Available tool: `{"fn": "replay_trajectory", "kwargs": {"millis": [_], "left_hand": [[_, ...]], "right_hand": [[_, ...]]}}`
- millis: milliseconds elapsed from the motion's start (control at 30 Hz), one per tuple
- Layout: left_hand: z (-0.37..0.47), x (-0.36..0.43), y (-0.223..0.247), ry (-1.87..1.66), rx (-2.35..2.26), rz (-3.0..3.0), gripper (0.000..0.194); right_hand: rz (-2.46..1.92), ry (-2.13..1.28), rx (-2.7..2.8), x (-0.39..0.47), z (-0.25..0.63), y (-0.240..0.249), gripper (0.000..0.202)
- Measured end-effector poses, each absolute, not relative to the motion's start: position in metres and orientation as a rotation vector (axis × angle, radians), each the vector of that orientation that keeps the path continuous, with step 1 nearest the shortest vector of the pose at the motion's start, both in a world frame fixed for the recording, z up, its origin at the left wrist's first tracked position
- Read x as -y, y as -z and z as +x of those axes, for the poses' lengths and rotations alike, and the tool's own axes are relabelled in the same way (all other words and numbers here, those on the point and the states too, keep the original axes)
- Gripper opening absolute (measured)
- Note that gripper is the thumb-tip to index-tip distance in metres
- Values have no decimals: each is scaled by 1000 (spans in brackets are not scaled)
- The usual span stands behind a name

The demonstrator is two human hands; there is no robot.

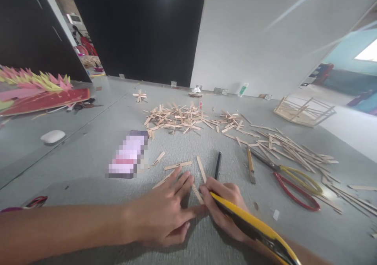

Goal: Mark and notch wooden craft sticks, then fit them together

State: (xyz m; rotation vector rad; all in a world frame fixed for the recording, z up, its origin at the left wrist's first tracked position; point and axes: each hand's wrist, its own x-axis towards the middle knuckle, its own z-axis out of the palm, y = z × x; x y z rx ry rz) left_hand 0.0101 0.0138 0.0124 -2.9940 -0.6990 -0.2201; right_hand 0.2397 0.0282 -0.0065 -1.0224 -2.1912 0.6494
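My right hand (225,202) is closed around a yellow and black utility knife (250,221), its front end close to a short wooden stick (196,194) on the table. With fingers stretched out and spread, my left hand (167,208) lies against the tabletop. Its fingertips are at the upper end of that stick and its thumb reaches the lower end. Beyond the left fingers lies another wooden stick (178,165) with a small slot. One more stick (201,168) lies just above my right hand, near a black pen (218,165). The knife's tip is hidden by my fingers.
Farther back is a pile of short sticks (173,117). On the right are scissors (294,182) with red and yellow handles, a craft knife (251,166), long strips (297,151) and a stick frame (304,111). A blurred phone (128,155) and white mouse (53,136) lie left.
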Motion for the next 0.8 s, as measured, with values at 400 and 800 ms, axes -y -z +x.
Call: {"fn": "replay_trajectory", "kwargs": {"millis": [400,800], "left_hand": [[-6,-18,-20,545,905,-3012,28],[-23,1,-59,1081,907,-2674,29]], "right_hand": [[-906,-532,2155,-31,248,13,22],[-922,-394,2207,-28,253,10,19]]}}
